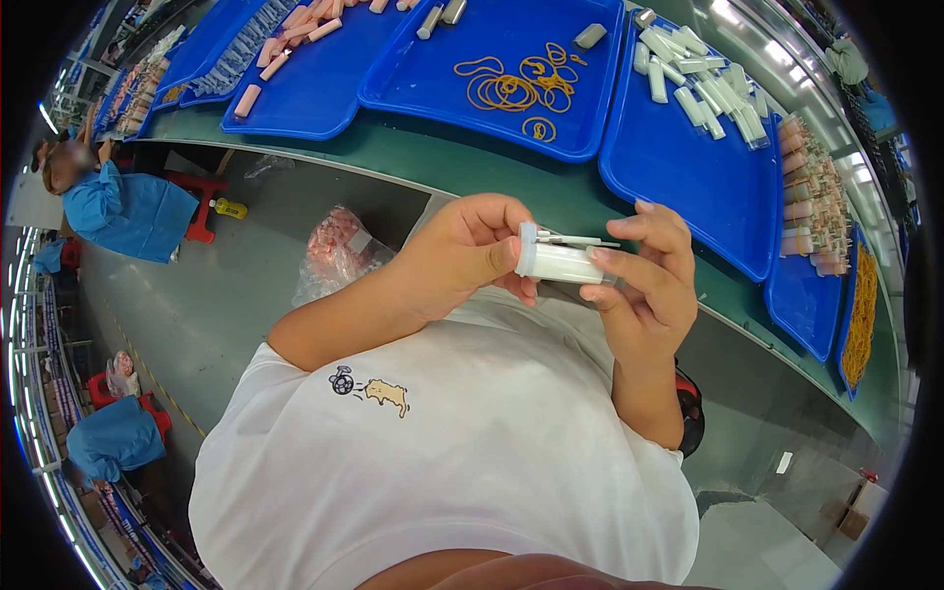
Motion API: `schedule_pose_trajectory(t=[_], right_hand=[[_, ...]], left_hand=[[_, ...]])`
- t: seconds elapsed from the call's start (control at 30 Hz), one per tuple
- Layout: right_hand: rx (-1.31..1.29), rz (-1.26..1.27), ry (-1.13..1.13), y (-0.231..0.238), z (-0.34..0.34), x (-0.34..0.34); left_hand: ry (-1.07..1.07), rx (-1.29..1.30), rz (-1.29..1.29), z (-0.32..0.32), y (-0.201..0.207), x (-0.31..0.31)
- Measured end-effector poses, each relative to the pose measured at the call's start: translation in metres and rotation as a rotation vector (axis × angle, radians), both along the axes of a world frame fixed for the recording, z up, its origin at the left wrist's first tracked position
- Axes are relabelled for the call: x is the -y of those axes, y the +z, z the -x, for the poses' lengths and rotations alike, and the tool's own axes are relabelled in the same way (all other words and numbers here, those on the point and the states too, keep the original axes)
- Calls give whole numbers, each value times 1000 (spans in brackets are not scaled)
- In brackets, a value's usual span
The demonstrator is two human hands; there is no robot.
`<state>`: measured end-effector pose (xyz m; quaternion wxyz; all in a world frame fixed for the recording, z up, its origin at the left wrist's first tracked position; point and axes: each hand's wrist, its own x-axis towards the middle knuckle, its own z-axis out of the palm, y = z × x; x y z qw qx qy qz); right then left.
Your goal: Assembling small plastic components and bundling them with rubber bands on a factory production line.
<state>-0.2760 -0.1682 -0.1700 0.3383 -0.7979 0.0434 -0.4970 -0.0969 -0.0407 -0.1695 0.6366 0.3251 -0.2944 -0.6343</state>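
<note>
In front of my chest, both hands hold a small white cylindrical tube (562, 264), tilted almost level. A translucent collar (527, 251) rings its left end, and thin pale rods (580, 241) lie along its upper side. My left hand (472, 246) is closed around the collar end, thumb pressed against it. The fingertips of my right hand (644, 280) pinch the other end, with the index finger and thumb on the tube and the other fingers lifted around the rods. What lies under my left fingers is hidden.
Blue trays line the green bench: one with yellow rubber bands (511, 88), another with white tubes (703, 84), another with pink tubes (295, 39). At right stand bundled pink-and-clear pieces (814, 202) and a tray of rubber bands (860, 320). A plastic bag (339, 251) sits below; people in blue work at left.
</note>
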Motion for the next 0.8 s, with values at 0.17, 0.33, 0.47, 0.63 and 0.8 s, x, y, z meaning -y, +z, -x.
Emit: schedule_pose_trajectory(t=[0.17,0.33,0.47,0.63,0.8], right_hand=[[-27,89,-48,12,1,-4],[-163,281,-116,36,-1,-3],[-247,467,-20,60,-17,-5],[-309,429,238,90,-54,10],[-515,764,-178,94,-106,119]], left_hand=[[-21,1,-2,-5,-1,-3],[16,126,-34,-13,8,-11],[86,43,7,-20,2,-22],[236,-18,25,-45,-12,-38],[477,-19,76,-65,-14,-53]])
